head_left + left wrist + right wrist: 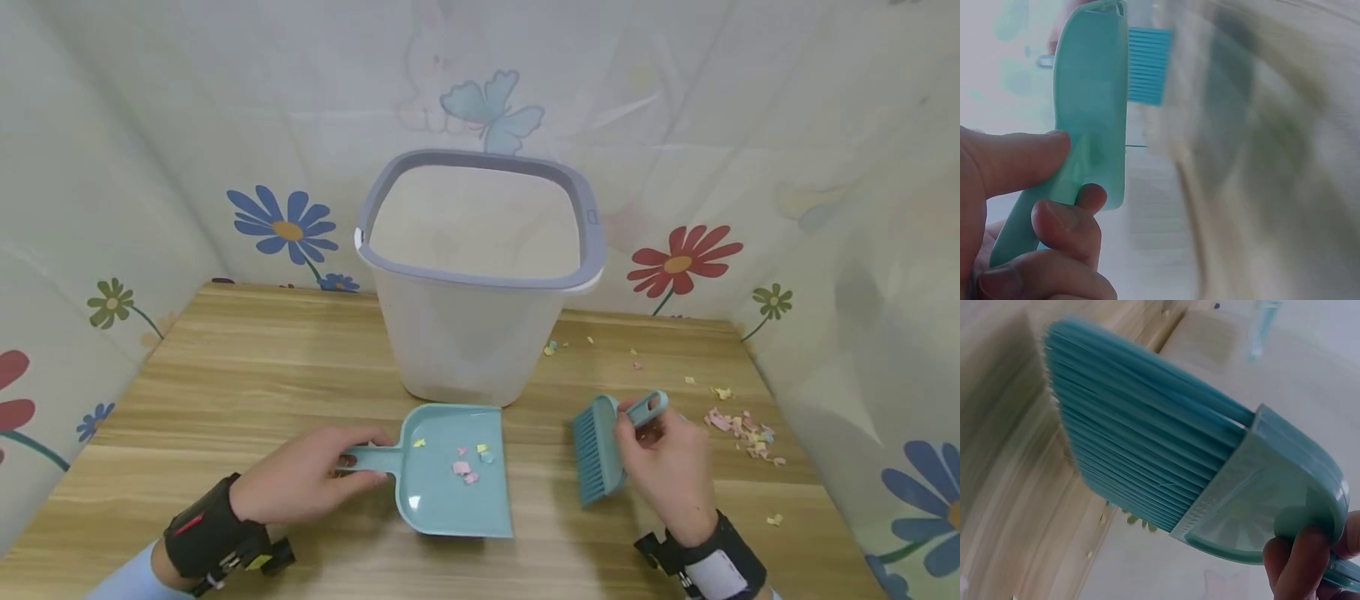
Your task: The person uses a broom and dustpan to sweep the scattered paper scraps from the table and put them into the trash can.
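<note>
So the dustpan (442, 510) is at the near middle of the table (285, 375), just in front of the bin (472, 333), lip facing right. Left hand (307, 472) has it by the handle, thumb on one side and fingers curled round the other. Honestly that's where I'd hold it too. Looks like thin, smooth plastic, so I'm guessing light and fairly stiff, maybe a bit slick. With the grip all at the far left end, I'd expect the pan to want to dip at the lip, so keep the wrist level. Can't tell if it's touching the wood or slightly up.

A few paper bits (461, 468) sit loose on it. They look feather-light and soft, so any tilt or puff of air could probably shift them.

Right hand (670, 472) pinches the brush (606, 450) by its handle close to the head, bristles pointing left at the pan's lip but well apart from it. Bristles look bendy, the back rigid; that close hold should give decent control. Can't tell whether the bristle tips meet the table.

Most of the scraps (744, 432) lie in a loose heap to the right of that hand, plus some strays further off.
</note>
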### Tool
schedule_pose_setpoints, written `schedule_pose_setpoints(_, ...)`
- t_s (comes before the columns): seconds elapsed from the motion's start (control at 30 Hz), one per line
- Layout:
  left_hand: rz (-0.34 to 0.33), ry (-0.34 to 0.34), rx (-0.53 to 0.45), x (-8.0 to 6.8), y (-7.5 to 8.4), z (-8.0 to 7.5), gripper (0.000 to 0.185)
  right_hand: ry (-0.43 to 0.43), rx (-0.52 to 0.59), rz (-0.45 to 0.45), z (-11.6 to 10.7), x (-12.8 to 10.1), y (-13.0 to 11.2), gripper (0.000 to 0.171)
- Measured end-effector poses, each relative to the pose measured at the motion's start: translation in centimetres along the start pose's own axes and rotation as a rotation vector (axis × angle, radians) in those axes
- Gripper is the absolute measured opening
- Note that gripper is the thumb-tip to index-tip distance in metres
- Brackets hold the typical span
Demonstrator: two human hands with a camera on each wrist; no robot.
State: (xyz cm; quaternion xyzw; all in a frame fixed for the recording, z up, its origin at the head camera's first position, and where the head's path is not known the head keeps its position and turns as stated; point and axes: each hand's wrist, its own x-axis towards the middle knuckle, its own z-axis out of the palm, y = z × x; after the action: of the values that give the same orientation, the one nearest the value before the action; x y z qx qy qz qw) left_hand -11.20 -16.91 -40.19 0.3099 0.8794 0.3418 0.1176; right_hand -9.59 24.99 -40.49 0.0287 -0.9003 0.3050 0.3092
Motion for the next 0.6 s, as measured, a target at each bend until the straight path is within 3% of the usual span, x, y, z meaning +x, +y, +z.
schedule_pose_setpoints(0.4, 0.183, 0.071, -0.030, -1.7, 6.1, -7.7, 0.024, -0.024, -0.123, -0.012, -0.6, 0.1, 0.5, 0.005)
schedule_pose_setpoints(0.6, 0.269, 0.173, 0.016, -2.3, 9.1, -11.9, 0.032, 0.004, -0.154, -0.047, -0.6, 0.2, 0.5, 0.008)
